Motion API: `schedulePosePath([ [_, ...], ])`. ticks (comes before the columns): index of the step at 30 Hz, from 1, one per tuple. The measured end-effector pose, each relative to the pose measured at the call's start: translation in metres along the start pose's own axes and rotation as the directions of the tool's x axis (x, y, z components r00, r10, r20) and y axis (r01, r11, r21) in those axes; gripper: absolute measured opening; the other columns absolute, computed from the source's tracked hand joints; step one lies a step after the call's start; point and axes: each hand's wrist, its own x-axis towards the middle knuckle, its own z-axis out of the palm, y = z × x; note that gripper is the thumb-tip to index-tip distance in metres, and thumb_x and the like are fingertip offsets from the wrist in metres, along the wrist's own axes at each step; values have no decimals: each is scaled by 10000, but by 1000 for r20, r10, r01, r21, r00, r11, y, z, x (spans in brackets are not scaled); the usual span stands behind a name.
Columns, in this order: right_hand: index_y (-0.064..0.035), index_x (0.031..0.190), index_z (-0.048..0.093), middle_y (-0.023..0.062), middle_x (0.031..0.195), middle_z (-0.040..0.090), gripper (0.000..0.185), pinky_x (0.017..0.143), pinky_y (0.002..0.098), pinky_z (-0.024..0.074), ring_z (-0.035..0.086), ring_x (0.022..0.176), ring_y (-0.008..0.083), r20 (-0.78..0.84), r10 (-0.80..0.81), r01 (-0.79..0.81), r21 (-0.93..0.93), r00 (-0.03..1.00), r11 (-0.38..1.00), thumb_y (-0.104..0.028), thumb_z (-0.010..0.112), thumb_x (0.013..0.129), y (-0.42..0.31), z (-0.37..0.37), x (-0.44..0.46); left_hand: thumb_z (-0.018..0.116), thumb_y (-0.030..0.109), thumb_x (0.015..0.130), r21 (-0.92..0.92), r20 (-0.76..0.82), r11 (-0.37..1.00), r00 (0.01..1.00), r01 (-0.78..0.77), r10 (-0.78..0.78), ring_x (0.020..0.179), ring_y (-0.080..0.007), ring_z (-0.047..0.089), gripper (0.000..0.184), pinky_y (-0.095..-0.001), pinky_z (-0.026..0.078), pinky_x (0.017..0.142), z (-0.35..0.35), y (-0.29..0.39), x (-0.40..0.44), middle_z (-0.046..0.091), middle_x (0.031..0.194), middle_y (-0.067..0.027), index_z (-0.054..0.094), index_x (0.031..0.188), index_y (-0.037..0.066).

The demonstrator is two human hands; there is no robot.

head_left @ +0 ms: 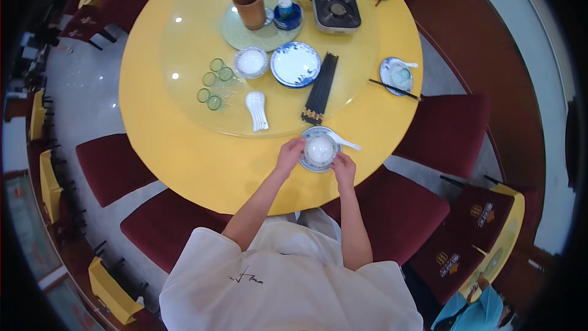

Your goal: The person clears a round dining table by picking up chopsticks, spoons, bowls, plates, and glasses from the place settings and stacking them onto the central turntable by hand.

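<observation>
Near the front edge of the round yellow table, a small white bowl [320,149] with a patterned rim sits over a blue-and-white plate [313,168]. My left hand [290,154] grips the bowl's left side, fingertips at its rim. From the lower right, my right hand [344,168] pinches the bowl's edge, its fingers partly over the plate rim. A white spoon [346,141] lies on the plate at the bowl's right, handle pointing outward. Just beyond the plate lies a bundle of black chopsticks [321,89] on the glass turntable [184,95].
The turntable also carries stacked white spoons [256,110], several green glasses [214,79], stacked bowls [251,62], stacked plates [296,64] and a wooden cup [249,8]. A portable gas stove [336,11] stands farther back. One place setting [397,76] lies right; maroon chairs [441,132] surround the table.
</observation>
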Motion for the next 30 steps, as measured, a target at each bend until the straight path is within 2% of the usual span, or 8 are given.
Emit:
schedulePosePath([
  [7, 101, 1064, 551, 137, 922, 626, 256, 670, 257, 562, 647, 798, 176, 82, 67, -71, 46, 994, 996, -12, 614, 843, -17, 13, -24, 578, 274, 941, 67, 1, 997, 1000, -28, 28, 933, -128, 615, 343, -291, 507, 795, -19, 34, -34, 651, 1056, -51, 612, 1162, 14],
  [11, 91, 1036, 553, 137, 915, 624, 231, 660, 267, 573, 650, 790, 181, 154, 37, -43, 36, 987, 998, -2, 621, 836, -24, 38, -31, 568, 277, 948, 128, 11, 991, 999, -46, 45, 972, -134, 616, 346, -295, 502, 828, -46, 58, -43, 652, 1069, -59, 610, 1159, 6],
  [14, 87, 1022, 560, 131, 876, 634, 224, 647, 270, 571, 652, 747, 176, 185, 0, -3, 13, 983, 1000, -10, 629, 832, -42, 68, -26, 571, 274, 947, 120, 17, 979, 986, -167, 166, 963, -122, 609, 345, -293, 495, 831, -67, 77, -35, 651, 1074, -52, 610, 1157, 3],
  [16, 88, 1002, 572, 129, 843, 648, 219, 638, 271, 567, 652, 716, 171, 206, -40, 47, -27, 978, 999, -18, 642, 824, -62, 93, -15, 570, 280, 948, 134, -14, 971, 979, -200, 203, 957, -116, 605, 346, -288, 492, 827, -82, 101, -25, 653, 1062, -47, 616, 1148, 2],
  [21, 82, 975, 599, 120, 799, 655, 213, 594, 262, 555, 653, 673, 158, 231, -257, 262, 5, 938, 965, -27, 662, 803, -121, 173, 34, 565, 288, 946, 188, -43, 929, 942, -319, 332, 896, -107, 601, 349, -269, 482, 795, -113, 194, 10, 665, 986, -44, 636, 1106, -14],
  [23, 84, 973, 605, 120, 794, 655, 216, 573, 263, 551, 654, 655, 161, 220, -270, 271, 25, 937, 962, -26, 662, 797, -139, 206, 59, 565, 260, 940, 154, -54, 906, 912, -394, 406, 816, -102, 597, 338, -245, 475, 747, -119, 231, 24, 674, 899, -47, 649, 1055, -47],
  [27, 87, 998, 590, 140, 881, 651, 223, 618, 278, 579, 667, 698, 192, 240, -250, 276, -80, 938, 958, -20, 648, 812, -168, 254, 96, 567, 298, 929, 264, -79, 859, 877, -439, 473, 829, -139, 626, 389, -272, 485, 762, -140, 261, 77, 695, 909, -92, 659, 1034, -65],
  [30, 90, 980, 606, 126, 834, 656, 225, 607, 267, 572, 662, 664, 171, 213, -249, 278, -118, 945, 953, -18, 661, 789, -171, 278, 114, 570, 340, 913, 379, -84, 810, 855, -448, 512, 843, -196, 656, 427, -305, 493, 771, -153, 268, 104, 701, 902, -151, 664, 1017, -63],
])
